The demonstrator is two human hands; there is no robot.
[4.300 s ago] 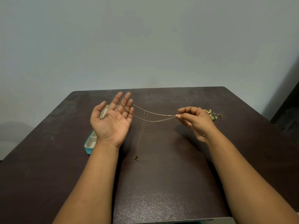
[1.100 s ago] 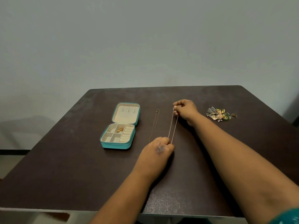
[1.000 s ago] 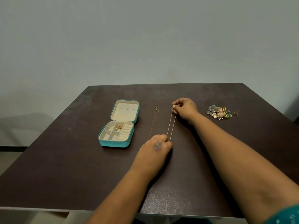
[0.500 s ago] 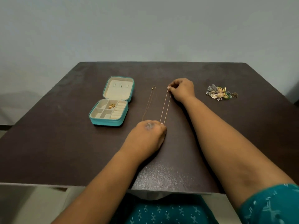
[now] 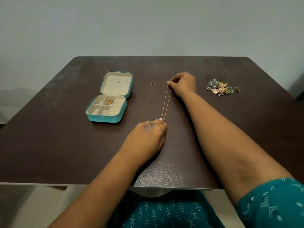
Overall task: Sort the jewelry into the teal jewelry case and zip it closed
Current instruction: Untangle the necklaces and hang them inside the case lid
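A thin gold chain necklace (image 5: 166, 104) lies stretched in a narrow loop on the dark table (image 5: 65, 145). My right hand (image 5: 182, 83) pinches its far end. My left hand (image 5: 148, 137) pinches the near end, knuckles up. A loose strand of chain (image 5: 148, 101) runs beside the loop on the left, with a clasp at its far tip. The teal jewelry case (image 5: 105, 118) lies open to the left, its cream lid flat on the table. One gold piece (image 5: 109, 102) sits in a middle compartment. A heap of mixed jewelry (image 5: 219, 89) lies to the right of my right hand.
A single ring (image 5: 236, 89) lies at the right end of the heap. The table's near edge runs just above my lap; the far edge meets a plain grey wall.
Four seconds ago the chain hung in the air between my raised hands; now it lies flat on the table, pinched at both ends. Over the last second only the camera tilted down.
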